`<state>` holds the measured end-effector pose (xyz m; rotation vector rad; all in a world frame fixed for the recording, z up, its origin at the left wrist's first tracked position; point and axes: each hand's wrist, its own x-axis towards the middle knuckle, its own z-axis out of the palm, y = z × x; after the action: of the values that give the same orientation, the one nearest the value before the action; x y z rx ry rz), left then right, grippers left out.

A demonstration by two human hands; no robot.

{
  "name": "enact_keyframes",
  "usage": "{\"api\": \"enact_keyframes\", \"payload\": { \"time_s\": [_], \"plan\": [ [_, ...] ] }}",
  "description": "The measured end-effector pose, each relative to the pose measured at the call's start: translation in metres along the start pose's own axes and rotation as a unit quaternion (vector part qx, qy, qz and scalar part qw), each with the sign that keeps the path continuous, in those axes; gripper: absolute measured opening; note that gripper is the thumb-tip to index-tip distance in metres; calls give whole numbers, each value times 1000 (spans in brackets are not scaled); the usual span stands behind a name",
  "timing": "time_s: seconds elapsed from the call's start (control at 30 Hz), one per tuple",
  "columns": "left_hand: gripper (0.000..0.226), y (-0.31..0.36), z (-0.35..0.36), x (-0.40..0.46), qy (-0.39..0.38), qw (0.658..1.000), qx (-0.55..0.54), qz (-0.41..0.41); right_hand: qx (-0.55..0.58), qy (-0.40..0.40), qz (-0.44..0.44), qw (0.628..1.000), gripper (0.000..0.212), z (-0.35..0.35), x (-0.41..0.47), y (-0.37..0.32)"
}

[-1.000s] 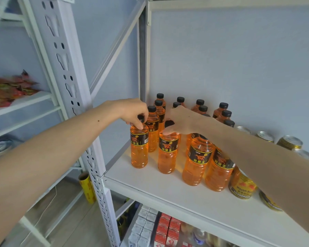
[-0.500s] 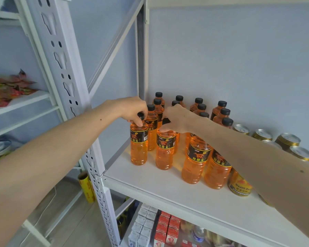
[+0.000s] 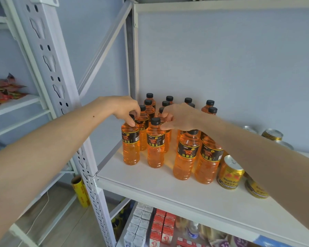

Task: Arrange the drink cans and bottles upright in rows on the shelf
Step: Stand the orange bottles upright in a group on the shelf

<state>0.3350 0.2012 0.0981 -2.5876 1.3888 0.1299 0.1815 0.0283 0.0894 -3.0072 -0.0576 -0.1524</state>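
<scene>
Right hand point(image 3: 181, 118) lifted off bottle point(image 3: 155, 142), fingers loose | left hand point(image 3: 122, 108) still pinches front-left bottle point(image 3: 130, 142)

Glossy clear plastic bottles point(image 3: 155, 145); shiny, probably metal cans point(image 3: 229, 172).

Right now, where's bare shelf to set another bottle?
Free: the front strip of the shelf between its edge and the front bottles, plus the front left corner. Crowded: the back left bottle rows, where both hands are, and the cans at right.
</scene>
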Motion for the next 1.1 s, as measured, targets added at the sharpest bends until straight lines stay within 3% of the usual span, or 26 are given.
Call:
{"api": "enact_keyframes", "payload": {
  "time_s": [0.27, 0.43, 0.57, 0.77, 1.0, 1.1],
  "plan": [
    [43, 64, -34, 8, 65, 995, 28, 74, 3, 39, 47, 998, 40, -24, -42, 48],
    [57, 126, -37, 26, 47, 985, -1, 166, -61, -41, 85, 994, 63, -28, -70, 73],
    [50, 153, -27, 33, 19, 977, -5, 213, -98, -60, 79, 990, 54, -21, -84, 86],
    [13, 159, -26, 37, 21, 977, 33, 211, -75, -21, 73, 994, 36, -13, -87, 91],
    [16, 152, -25, 42, 33, 981, 60, 179, -87, 10, 65, 994, 28, -8, -79, 84],
    [6, 148, -24, 46, 37, 982, 62, 173, -98, 12, 58, 993, 27, -8, -78, 81]
  ]
}}
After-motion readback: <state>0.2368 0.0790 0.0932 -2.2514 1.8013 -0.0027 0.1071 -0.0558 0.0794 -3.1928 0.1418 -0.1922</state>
